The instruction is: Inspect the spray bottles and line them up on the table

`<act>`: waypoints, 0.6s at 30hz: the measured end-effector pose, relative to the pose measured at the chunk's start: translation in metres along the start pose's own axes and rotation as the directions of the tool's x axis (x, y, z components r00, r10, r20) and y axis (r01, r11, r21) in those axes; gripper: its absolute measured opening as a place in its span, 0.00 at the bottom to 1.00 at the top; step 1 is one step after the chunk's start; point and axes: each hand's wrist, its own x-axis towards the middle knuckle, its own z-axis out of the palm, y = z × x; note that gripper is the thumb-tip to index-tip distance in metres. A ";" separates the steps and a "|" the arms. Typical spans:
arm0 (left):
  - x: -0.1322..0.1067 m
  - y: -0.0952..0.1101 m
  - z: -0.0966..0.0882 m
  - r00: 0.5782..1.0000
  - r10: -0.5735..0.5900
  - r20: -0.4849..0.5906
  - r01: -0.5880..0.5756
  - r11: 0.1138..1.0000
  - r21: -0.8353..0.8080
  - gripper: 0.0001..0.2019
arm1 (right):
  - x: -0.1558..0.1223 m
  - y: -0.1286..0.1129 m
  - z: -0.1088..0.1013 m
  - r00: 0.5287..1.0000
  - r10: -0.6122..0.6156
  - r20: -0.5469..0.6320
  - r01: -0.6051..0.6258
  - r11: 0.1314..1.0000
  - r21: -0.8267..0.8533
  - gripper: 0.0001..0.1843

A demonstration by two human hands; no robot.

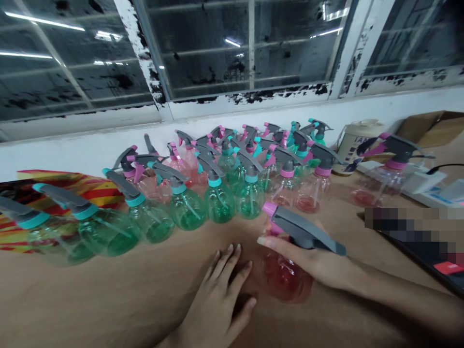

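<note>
The right hand [311, 261] grips a pink spray bottle [284, 275] just below its grey trigger head [304, 232], thumb on the near side of the neck; the bottle stands on the brown table [90, 299]. The left hand [221, 295] lies flat on the table just beside it, fingers spread toward the bottle's base. Behind them stands a crowd of green spray bottles [184, 208] and pink spray bottles [311, 193], reaching back to the white wall below the windows [246, 43]. A lone pink bottle [380, 179] stands apart at right, near a cream tub [357, 142] and a cardboard box [431, 128].
</note>
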 end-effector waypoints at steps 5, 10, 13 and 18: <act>0.000 -0.001 0.000 1.000 -0.009 -0.005 0.009 1.000 -0.022 0.24 | 0.002 -0.004 0.001 0.999 0.019 -0.048 -0.021 0.998 -0.058 0.15; 0.000 -0.001 0.000 1.000 -0.008 0.007 0.008 1.000 -0.015 0.25 | 0.001 0.003 0.001 0.999 -0.047 0.000 0.047 0.995 0.090 0.13; 0.000 0.000 0.001 1.000 -0.002 0.005 0.003 1.000 -0.004 0.25 | -0.001 0.008 0.002 0.997 -0.059 -0.046 0.062 0.995 0.079 0.24; 0.000 0.000 0.002 1.000 -0.007 0.002 0.007 1.000 -0.008 0.25 | 0.000 0.007 0.001 0.994 -0.096 -0.050 0.100 0.993 0.069 0.22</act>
